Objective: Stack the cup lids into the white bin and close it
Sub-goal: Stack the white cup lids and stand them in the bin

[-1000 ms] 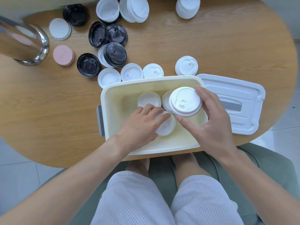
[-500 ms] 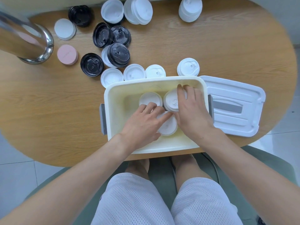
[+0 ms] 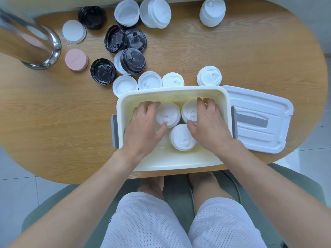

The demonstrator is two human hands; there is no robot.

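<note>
The white bin [image 3: 172, 161] stands open at the table's near edge. Three stacks of white cup lids sit inside it. My left hand [image 3: 143, 127] grips the back-left stack [image 3: 170, 113], fingers curled around its left side and thumb at its front. My right hand [image 3: 207, 126] holds the back-right stack [image 3: 189, 110] from the right. A third stack [image 3: 181, 137] stands free in front, between my thumbs. The bin's white cover [image 3: 259, 119] lies flat on the table just right of the bin.
Behind the bin lie loose white lids [image 3: 149, 80] and a white stack [image 3: 209, 76]. Farther back left are several black lids [image 3: 103, 71], a pink lid [image 3: 76, 59] and more white stacks [image 3: 155, 12]. A steel cylinder [image 3: 30, 45] stands at far left.
My right hand lowered its white lid stack into the bin's back right. My left hand shifted from the front stack to the back-left stack.
</note>
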